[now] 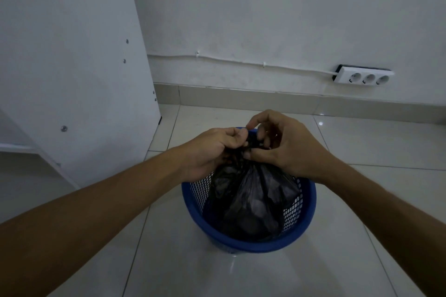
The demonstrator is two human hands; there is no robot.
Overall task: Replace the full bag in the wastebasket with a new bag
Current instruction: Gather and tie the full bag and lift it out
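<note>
Below both grips, the black bag sits inside the blue wastebasket. The left hand and right hand each pinch its gathered neck; thin plastic could tear, or slip loose, if pulled unevenly.

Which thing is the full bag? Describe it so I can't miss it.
On the tiled floor by the white wall stands a blue mesh wastebasket. The bag is the crinkled black plastic inside it, its neck gathered between both hands: the only black thing there.
</note>
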